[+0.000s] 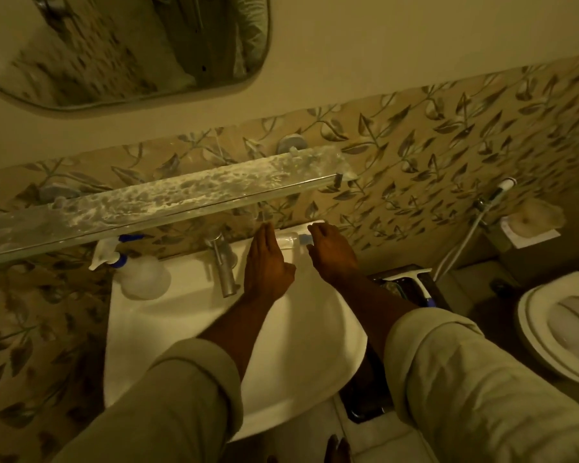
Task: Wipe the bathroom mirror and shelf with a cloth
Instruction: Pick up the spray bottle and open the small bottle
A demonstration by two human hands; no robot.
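Both hands reach over the white sink [194, 329], below the glass shelf [168, 195], which is streaked with foam. The left hand [264, 265] lies flat, fingers straight, holding nothing. The right hand [330, 253] curls its fingertips around a small clear item (too blurred to name) at the sink's back rim. The mirror [124, 48] hangs above, and a spray bottle [137, 275] stands on the sink's left corner.

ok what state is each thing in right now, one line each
glass shelf: smeared with white foam, bare of items
mirror: on the wall, untouched
spray bottle: upright on the basin rim
tap: no water running
left hand: open, flat
right hand: fingers on a small blue-and-white item
toilet: lid up
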